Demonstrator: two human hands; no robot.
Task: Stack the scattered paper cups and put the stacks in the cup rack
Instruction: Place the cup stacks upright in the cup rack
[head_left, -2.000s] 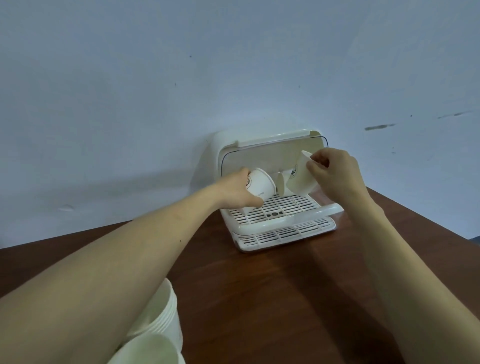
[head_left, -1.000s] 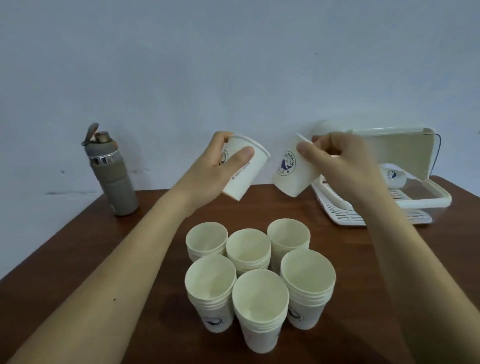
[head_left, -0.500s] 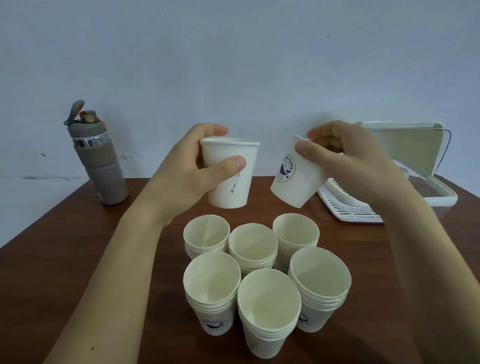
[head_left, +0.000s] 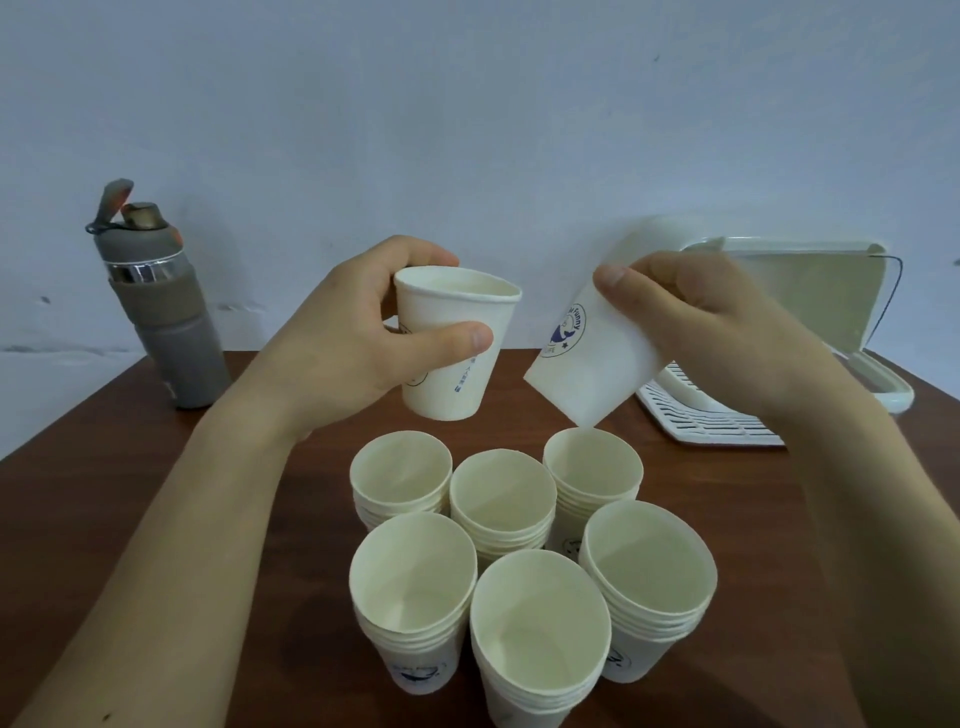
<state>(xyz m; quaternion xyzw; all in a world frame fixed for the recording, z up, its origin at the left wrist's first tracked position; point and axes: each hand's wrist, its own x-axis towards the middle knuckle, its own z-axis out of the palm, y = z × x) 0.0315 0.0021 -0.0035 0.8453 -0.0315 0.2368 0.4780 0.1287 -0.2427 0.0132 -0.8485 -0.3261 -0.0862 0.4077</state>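
My left hand (head_left: 343, 338) grips an upright white paper cup (head_left: 452, 343) above the table. My right hand (head_left: 717, 322) holds a second paper cup (head_left: 587, 364), tilted with its base pointing down-left, its blue logo facing me. Below both hands stand several stacks of paper cups (head_left: 524, 561), mouths up, packed together in two rows. The white cup rack (head_left: 810, 322) sits at the right against the wall with its lid raised; my right hand hides most of its slatted tray.
A grey water bottle (head_left: 161, 312) with a flipped-up cap stands at the far left near the wall. The brown wooden table (head_left: 260, 597) runs under everything. The rack's slatted drip tray (head_left: 711, 426) juts out toward the stacks.
Both hands carried the two cups from the rack over to the stacks. In the last half second the cups came lower and nearer to me, and the left cup stands upright.
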